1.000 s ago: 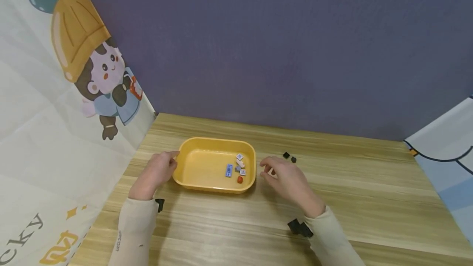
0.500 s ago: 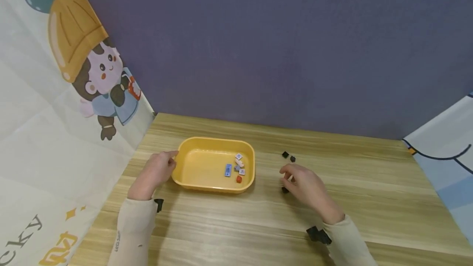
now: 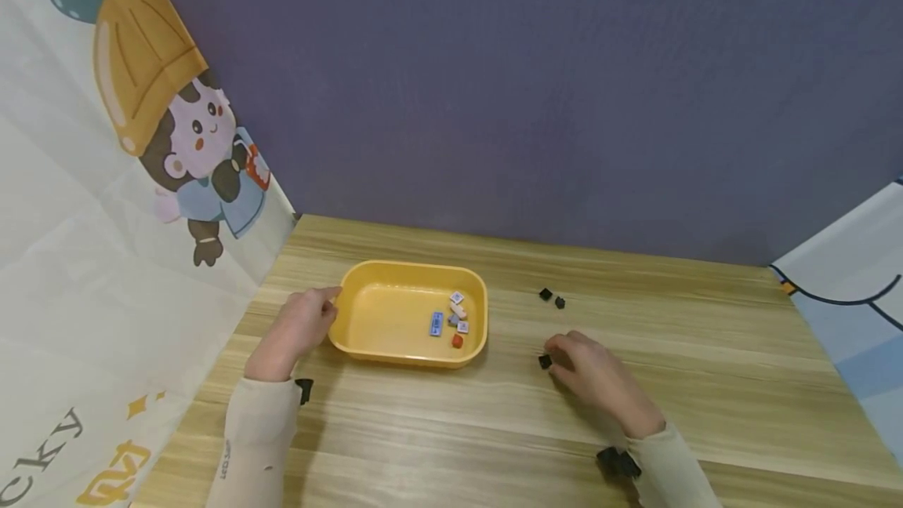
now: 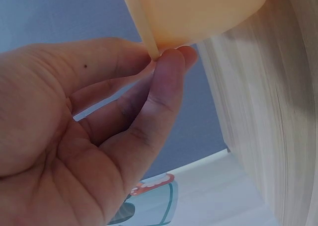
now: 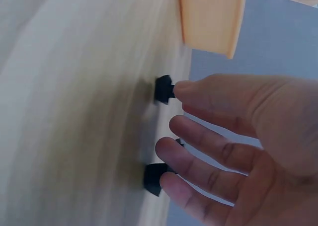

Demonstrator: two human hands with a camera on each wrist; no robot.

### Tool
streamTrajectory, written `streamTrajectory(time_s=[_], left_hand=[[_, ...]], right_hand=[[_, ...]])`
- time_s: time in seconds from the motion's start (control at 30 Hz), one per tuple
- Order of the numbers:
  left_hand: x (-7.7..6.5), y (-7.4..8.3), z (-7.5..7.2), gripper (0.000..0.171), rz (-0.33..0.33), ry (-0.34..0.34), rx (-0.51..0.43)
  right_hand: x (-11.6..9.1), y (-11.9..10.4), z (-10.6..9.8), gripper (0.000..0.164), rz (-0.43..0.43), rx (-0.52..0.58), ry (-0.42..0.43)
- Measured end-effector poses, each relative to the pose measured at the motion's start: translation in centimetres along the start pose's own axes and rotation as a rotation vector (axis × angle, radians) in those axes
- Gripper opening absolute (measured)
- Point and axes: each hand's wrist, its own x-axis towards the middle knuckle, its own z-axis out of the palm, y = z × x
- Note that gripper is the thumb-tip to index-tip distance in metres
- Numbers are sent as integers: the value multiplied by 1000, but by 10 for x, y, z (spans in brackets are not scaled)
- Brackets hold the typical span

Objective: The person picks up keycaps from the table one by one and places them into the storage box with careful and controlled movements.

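Observation:
My left hand (image 3: pixel 299 326) pinches the left rim of a yellow plastic tray (image 3: pixel 409 358); the left wrist view shows thumb and fingers meeting at the tray's edge (image 4: pixel 144 27). To the tray's right, my right hand (image 3: pixel 600 379) is low over the wooden table, thumb and index fingertips at a small black toy block (image 3: pixel 545 361). In the right wrist view the thumb tip overlaps the near end of this black block (image 5: pixel 163 89), and the other fingers are bent loosely. Inside the tray lie a blue printed tile (image 3: pixel 436 324), a red piece (image 3: pixel 457 341) and several small white and grey pieces.
Two more small black pieces (image 3: pixel 546 294) lie farther back on the wooden table (image 3: pixel 677 335), right of the tray. A dark blue-grey panel (image 3: pixel 536 100) stands behind the table. A white cartoon-printed sheet (image 3: pixel 85 257) borders the left side.
My right hand has moved away from beside the tray, rightward and toward me, down to the black block. The left hand stays at the tray rim; the tray's contents look unchanged.

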Motion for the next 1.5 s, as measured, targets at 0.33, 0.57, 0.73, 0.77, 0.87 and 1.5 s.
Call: streamTrajectory(time_s=[0.33, 0.57, 0.73, 0.77, 0.87, 1.5], left_hand=[[0, 1, 0, 43, -18, -7, -6], [0, 0, 0, 42, 4, 11, -4], [-1, 0, 1, 42, 29, 30, 4], [-1, 0, 2, 42, 29, 30, 5], [-2, 0, 2, 42, 22, 29, 6], [-3, 0, 1, 42, 27, 28, -2]], right_hand=[[-1, 5, 7, 29, 2, -21, -1], [0, 6, 9, 26, 14, -46, 3], [0, 6, 10, 24, 8, -46, 20], [0, 6, 10, 25, 6, -47, 21], [0, 6, 10, 25, 1, -53, 23], [-1, 6, 13, 20, 3, -57, 47]])
